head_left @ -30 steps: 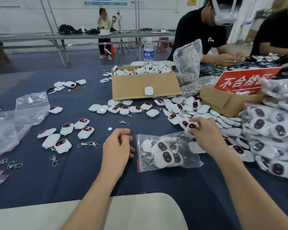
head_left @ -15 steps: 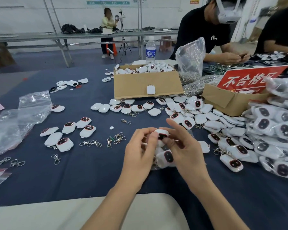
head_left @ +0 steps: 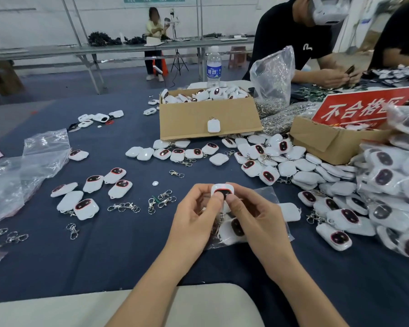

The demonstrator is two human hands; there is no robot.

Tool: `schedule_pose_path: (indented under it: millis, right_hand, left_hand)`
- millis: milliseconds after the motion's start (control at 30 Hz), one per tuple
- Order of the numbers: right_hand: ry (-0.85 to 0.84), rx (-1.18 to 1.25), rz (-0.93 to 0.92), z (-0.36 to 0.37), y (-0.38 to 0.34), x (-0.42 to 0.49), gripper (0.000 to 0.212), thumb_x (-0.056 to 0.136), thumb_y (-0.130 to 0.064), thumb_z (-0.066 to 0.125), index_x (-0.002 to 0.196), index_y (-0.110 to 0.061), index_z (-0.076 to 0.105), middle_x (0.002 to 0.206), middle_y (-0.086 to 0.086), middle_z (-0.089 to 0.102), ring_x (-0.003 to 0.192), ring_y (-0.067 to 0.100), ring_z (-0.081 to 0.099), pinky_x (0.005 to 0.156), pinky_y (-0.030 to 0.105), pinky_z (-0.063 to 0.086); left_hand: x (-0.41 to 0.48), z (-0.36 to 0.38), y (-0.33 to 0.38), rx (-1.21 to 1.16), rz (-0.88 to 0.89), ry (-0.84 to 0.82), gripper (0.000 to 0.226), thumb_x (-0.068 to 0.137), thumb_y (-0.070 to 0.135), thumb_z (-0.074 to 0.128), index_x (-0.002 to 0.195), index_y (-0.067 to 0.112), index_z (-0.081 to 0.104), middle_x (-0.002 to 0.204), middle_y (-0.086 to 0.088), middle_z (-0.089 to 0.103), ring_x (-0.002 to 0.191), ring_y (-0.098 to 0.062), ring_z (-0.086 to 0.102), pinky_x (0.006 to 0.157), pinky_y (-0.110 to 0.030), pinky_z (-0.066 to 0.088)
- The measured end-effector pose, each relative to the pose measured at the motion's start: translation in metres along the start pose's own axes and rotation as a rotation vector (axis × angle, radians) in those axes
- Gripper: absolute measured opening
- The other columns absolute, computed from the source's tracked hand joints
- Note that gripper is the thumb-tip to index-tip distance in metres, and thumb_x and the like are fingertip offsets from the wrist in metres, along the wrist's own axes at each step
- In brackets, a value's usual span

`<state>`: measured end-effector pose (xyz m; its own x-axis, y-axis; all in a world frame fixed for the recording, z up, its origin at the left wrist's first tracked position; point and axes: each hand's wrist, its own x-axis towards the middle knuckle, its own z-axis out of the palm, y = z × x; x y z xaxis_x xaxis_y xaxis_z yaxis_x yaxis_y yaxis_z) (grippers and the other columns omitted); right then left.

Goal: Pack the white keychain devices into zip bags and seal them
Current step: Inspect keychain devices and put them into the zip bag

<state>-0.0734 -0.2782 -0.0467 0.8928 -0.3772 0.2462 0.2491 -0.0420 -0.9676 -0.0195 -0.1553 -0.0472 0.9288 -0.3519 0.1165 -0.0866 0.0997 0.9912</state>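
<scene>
The white keychain device (head_left: 222,190) was a small rounded casing with a dark oval window rimmed in red; a faint reddish glow showed on its upper edge, possibly a light, though the view was too soft to be sure. It was held up between both hands, just above the clear zip bag (head_left: 266,194) lying on the dark blue table cloth (head_left: 128,256), with more devices (head_left: 234,228) already inside the bag.

A second earlier the right hand had been out at the loose pile (head_left: 293,166) and the left had rested on the cloth beside the bag; half a second earlier both hands had already met on the device, and it sat in much the same place.

The left hand (head_left: 194,220) pinched the device's left side, thumb on its face and fingers curled behind. The right hand (head_left: 257,220) mirrored it, thumb pressed against the window, fingers folded round the right edge. Both wrists angled inward above the bag.
</scene>
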Motion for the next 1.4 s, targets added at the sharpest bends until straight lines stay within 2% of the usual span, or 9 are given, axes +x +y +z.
schedule_pose_path:
  millis: [133, 300, 400, 567, 800, 900, 1067, 1233, 1400]
  right_hand:
    - [0.0, 0.011, 0.014, -0.0013, 0.0004, 0.0001, 0.022, 0.097, -0.021, 0.066, 0.103, -0.04, 0.076, 0.094, -0.009, 0.077, 0.085, 0.005, 0.071, 0.072, 0.013, 0.052]
    - [0.009, 0.008, 0.039, -0.0028, 0.0019, 0.0008, 0.021, 0.097, -0.023, 0.065, 0.102, -0.04, 0.076, 0.09, -0.008, 0.076, 0.083, 0.009, 0.072, 0.071, 0.015, 0.052]
    - [0.013, 0.016, 0.055, -0.0038, 0.0028, 0.0021, 0.017, 0.097, -0.022, 0.065, 0.103, -0.035, 0.075, 0.092, -0.01, 0.077, 0.084, 0.005, 0.071, 0.071, 0.013, 0.052]
    - [0.028, -0.003, 0.061, -0.0037, 0.0035, 0.005, 0.015, 0.097, -0.02, 0.066, 0.104, -0.029, 0.074, 0.093, -0.012, 0.077, 0.085, 0.001, 0.071, 0.073, 0.01, 0.051]
    - [0.04, -0.026, 0.062, -0.0046, 0.0037, 0.0059, 0.014, 0.097, -0.02, 0.065, 0.102, -0.03, 0.074, 0.09, -0.014, 0.077, 0.081, -0.003, 0.069, 0.07, 0.007, 0.048]
    - [0.048, -0.03, 0.064, -0.0041, 0.0046, 0.0064, 0.014, 0.097, -0.02, 0.066, 0.101, -0.03, 0.074, 0.089, -0.014, 0.077, 0.08, -0.002, 0.069, 0.07, 0.007, 0.048]
    - [0.041, -0.023, 0.068, -0.0038, 0.0059, 0.0064, 0.016, 0.097, -0.021, 0.066, 0.1, -0.036, 0.073, 0.092, -0.018, 0.077, 0.087, -0.003, 0.071, 0.072, 0.007, 0.049]
    - [0.008, -0.027, 0.072, -0.0054, 0.0041, 0.0058, 0.02, 0.096, -0.018, 0.066, 0.105, -0.034, 0.072, 0.095, -0.02, 0.076, 0.09, -0.003, 0.071, 0.073, 0.008, 0.05]
    - [-0.003, -0.055, 0.068, -0.0057, 0.0017, 0.0044, 0.021, 0.096, -0.013, 0.064, 0.104, -0.031, 0.071, 0.092, -0.021, 0.076, 0.086, -0.005, 0.07, 0.07, 0.006, 0.049]
  left_hand:
    - [-0.0008, -0.0001, 0.0011, 0.003, -0.007, -0.013, 0.014, 0.101, 0.026, 0.061, 0.096, 0.034, 0.071, 0.081, 0.001, 0.067, 0.071, -0.012, 0.058, 0.065, -0.023, 0.051]
    - [-0.0015, -0.0001, 0.0002, 0.01, 0.02, -0.025, 0.015, 0.101, 0.026, 0.062, 0.099, 0.035, 0.073, 0.084, -0.002, 0.071, 0.073, -0.01, 0.062, 0.067, -0.021, 0.054]
    - [-0.0026, 0.0005, -0.0007, 0.008, 0.046, -0.033, 0.012, 0.1, 0.028, 0.063, 0.102, 0.034, 0.073, 0.092, -0.015, 0.071, 0.078, -0.015, 0.064, 0.07, -0.024, 0.055]
    - [-0.0025, 0.0014, -0.0011, 0.011, 0.062, -0.034, 0.013, 0.096, 0.033, 0.064, 0.104, 0.034, 0.073, 0.098, -0.014, 0.073, 0.083, -0.017, 0.067, 0.075, -0.028, 0.057]
    - [-0.0025, 0.0026, -0.0016, 0.002, 0.056, -0.02, 0.015, 0.092, 0.036, 0.064, 0.103, 0.032, 0.073, 0.099, -0.015, 0.073, 0.095, -0.04, 0.067, 0.082, -0.042, 0.058]
    - [-0.0022, 0.003, -0.002, 0.011, 0.063, -0.019, 0.015, 0.093, 0.035, 0.064, 0.103, 0.031, 0.073, 0.098, -0.012, 0.074, 0.096, -0.037, 0.068, 0.081, -0.039, 0.058]
    - [-0.0024, 0.0009, -0.004, 0.008, 0.061, -0.036, 0.013, 0.099, 0.019, 0.065, 0.108, 0.026, 0.071, 0.09, 0.0, 0.076, 0.081, -0.011, 0.071, 0.068, -0.017, 0.054]
    - [-0.0018, 0.0017, -0.0067, 0.045, 0.051, -0.005, 0.015, 0.091, 0.033, 0.066, 0.104, 0.036, 0.072, 0.093, -0.007, 0.075, 0.084, -0.017, 0.069, 0.073, -0.024, 0.058]
    - [-0.0003, 0.0, -0.0071, 0.065, 0.039, -0.024, 0.013, 0.09, 0.035, 0.066, 0.101, 0.038, 0.072, 0.097, -0.016, 0.071, 0.083, -0.016, 0.064, 0.077, -0.031, 0.057]
